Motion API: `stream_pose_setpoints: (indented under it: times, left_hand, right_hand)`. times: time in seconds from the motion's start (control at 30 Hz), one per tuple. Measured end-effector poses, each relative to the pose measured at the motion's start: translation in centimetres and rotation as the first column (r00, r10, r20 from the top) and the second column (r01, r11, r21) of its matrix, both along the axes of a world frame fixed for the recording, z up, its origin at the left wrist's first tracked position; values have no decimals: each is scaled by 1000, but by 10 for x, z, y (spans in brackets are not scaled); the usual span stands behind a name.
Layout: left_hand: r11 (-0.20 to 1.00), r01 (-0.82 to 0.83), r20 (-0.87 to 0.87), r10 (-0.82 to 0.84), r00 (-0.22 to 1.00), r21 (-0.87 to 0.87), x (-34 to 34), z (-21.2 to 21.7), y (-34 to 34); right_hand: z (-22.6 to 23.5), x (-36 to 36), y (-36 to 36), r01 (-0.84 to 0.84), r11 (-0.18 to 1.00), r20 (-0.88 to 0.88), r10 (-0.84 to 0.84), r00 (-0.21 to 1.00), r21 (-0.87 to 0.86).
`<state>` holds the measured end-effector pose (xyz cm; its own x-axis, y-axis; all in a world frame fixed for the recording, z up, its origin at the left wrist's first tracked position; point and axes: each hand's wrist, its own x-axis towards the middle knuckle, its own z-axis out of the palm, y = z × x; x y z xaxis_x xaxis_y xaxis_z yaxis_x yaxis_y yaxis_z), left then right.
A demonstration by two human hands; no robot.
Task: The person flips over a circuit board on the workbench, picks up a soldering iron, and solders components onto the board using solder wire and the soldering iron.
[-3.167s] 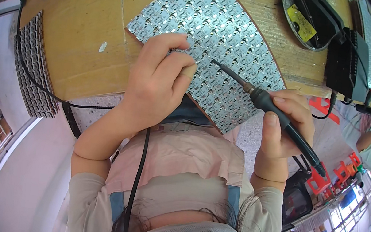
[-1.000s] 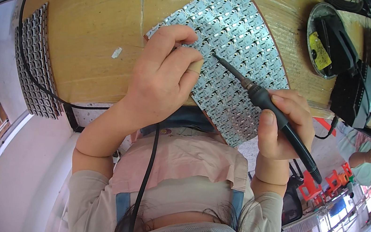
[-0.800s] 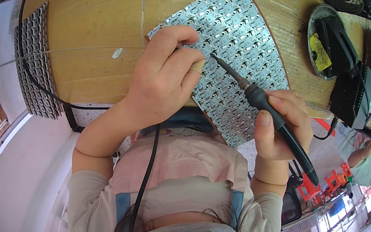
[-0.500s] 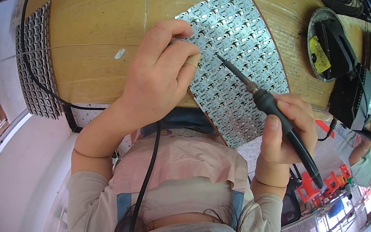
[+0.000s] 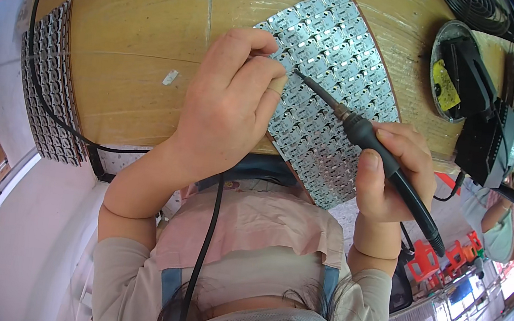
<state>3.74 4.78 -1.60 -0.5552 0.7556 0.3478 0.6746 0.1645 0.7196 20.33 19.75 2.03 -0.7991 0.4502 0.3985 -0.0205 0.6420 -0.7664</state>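
A panel of small silvery circuit boards lies aslant across the table edge, its near corner jutting out over my lap. My right hand is closed round the black handle of a soldering iron. The iron's dark tip points up and left, at the panel's surface close to my left fingers. Over the panel's left edge, my left hand is closed in a pinch, with a band round one finger. A thin strand like solder wire runs to it from the left; the pinched end is mostly hidden by the fingers.
Another board panel sits at the table's left edge, with a black cable crossing it. At the right are a round metal tray with a yellow sponge and a black box. Another person is beyond, near red stools.
My left hand and the iron's tip have come closer together over the panel. The panel appears slightly farther right in the view, as do the tray and the scrap on the table.
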Motion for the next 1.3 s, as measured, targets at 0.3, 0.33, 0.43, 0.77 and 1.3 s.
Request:
stream_pose_setpoints:
  times: [0.3, 0.33, 0.43, 0.77, 1.3]
  left_hand:
    - [1000, 4, -22, -4, 1000, -4, -1, -1, 1]
    - [1000, 1, -6, -1, 1000, 0, -1, 0, 0]
    - [998, -29, -89, 33, 996, 48, -8, 8, -3]
    - [999, -34, 182, 33, 983, 5, -21, 8, -4]
    - [999, 44, 16, -44, 999, 27, -26, -2, -4]
  right_hand:
    - [1, -2, -1, -25, 1000, -2, 25, 1000, 13]
    - [2, -1, -1, -22, 1000, 5, 22, 1000, 17]
    - [7, 8, 1, 1, 1000, 6, -1, 1000, -2]
    - [6, -8, 2, 25, 1000, 26, -25, 999, 14]
    - [1, -19, 1, -29, 1000, 6, 29, 1000, 9]
